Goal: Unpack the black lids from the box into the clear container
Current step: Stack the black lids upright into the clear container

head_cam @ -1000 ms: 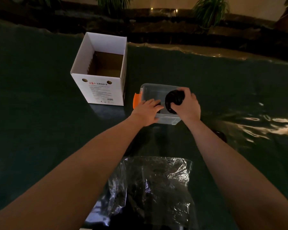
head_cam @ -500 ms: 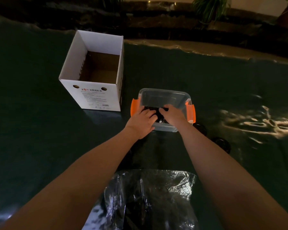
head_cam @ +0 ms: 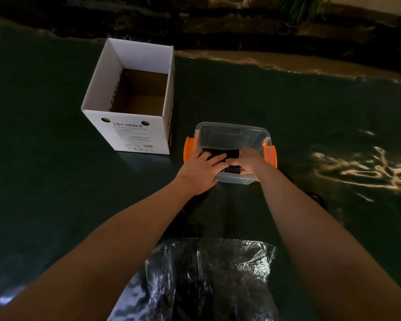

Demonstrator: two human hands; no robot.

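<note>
The clear container with orange side clips stands on the dark table, right of the white cardboard box. Inside its near half lies a row of black lids, stacked on edge. My left hand rests over the near rim with its fingers flat on the lids. My right hand reaches into the container from the right and presses against the same row; its fingertips are hidden. The box is open at the top and shows only a brown bottom.
A crinkled clear plastic bag with dark contents lies at the near table edge between my forearms. One loose black lid sits on the table just right of my right forearm. Bright reflections mark the table at right.
A second ago my right hand held a black lid above the container; now both hands are down inside it, pressing on the row of lids. The view has shifted closer.
</note>
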